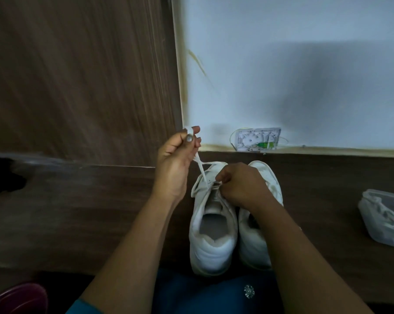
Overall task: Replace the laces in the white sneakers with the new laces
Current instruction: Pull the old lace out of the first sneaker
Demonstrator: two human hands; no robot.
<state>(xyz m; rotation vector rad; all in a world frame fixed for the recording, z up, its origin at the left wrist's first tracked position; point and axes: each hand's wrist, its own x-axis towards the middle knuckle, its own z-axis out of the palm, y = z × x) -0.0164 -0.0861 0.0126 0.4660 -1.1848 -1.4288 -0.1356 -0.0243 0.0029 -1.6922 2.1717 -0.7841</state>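
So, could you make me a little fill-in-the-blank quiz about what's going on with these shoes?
1. The left hand pinches a white ___ drawn up from the sneakers.
2. Both sneakers point their toes toward the ___.
3. The clear packet lies to the ___ of the sneakers.
Missing words: lace, wall, right.

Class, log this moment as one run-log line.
left hand: pinches lace, raised | right hand: pinches lace at sneaker eyelets | bagged laces: untouched

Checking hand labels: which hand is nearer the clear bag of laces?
Right. The right hand sits on the sneakers, left of the clear bag; the left hand, pinching a lace, is farther left.
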